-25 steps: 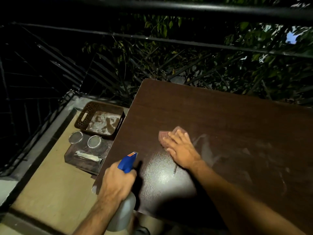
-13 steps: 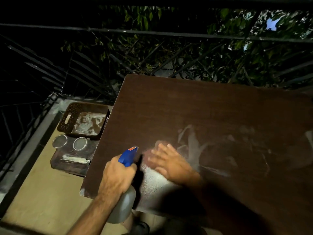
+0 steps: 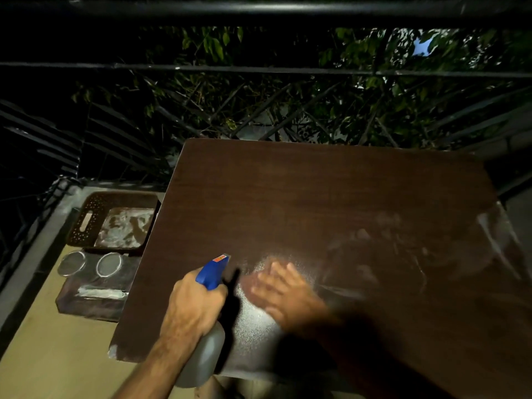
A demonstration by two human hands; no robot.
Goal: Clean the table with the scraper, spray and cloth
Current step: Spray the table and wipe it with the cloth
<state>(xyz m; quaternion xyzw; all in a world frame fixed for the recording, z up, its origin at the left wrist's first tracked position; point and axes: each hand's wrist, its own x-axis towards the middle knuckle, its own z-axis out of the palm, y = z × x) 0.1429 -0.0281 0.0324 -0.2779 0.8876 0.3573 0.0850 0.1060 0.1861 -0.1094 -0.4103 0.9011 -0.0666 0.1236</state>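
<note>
The left hand grips the spray bottle at the table's near-left edge while the right hand, fingers spread, presses a barely visible cloth over wet droplets; smears remain rightward, scraper unseen.

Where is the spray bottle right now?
In the head view, the left hand grips the spray bottle at the table's near left edge, beside the right hand.

Dark night balcony, black railing, leafy branches beyond, tan floor, brown basket at the left.
</note>
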